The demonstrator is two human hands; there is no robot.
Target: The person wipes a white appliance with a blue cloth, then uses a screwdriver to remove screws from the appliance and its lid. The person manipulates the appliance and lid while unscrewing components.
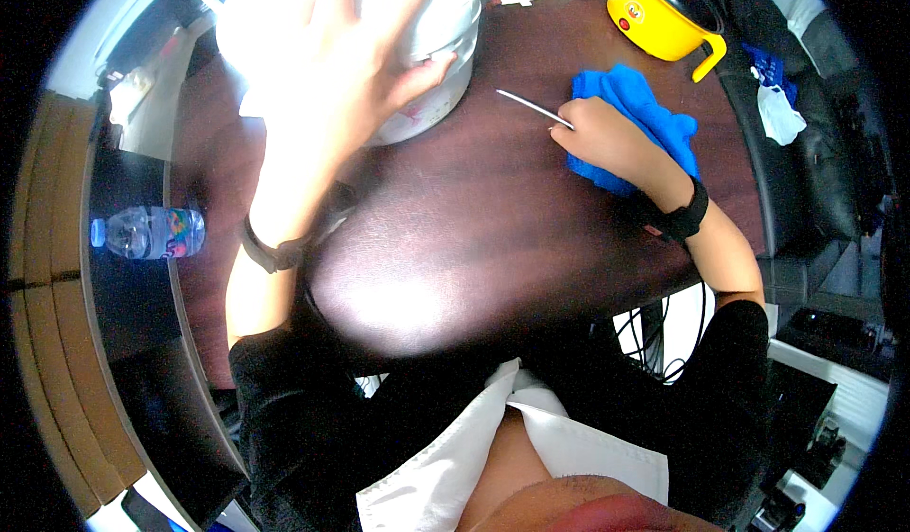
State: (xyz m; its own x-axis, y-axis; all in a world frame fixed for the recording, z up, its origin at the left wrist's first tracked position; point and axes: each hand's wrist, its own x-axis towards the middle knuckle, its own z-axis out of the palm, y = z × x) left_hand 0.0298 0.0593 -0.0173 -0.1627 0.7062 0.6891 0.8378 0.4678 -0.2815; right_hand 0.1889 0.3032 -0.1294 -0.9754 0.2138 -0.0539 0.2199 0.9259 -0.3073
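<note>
At the top left, my left hand (365,58) grips a large white rounded appliance (436,106), fingers spread over it and thumb bent against its side; much of it is washed out by glare. My right hand (602,134) is closed around a thin pointed metal tool (526,104), which sticks out leftward toward the appliance. A crumpled blue cloth (668,115) lies beneath and beside that hand. Both forearms reach in over the dark wooden table (483,219).
A yellow pot (654,25) with a handle stands at the back right. A water bottle (142,234) is at the left, beside the table. Black cables (673,342) show below the front edge. A black seat (820,172) with white and blue items lies to the right.
</note>
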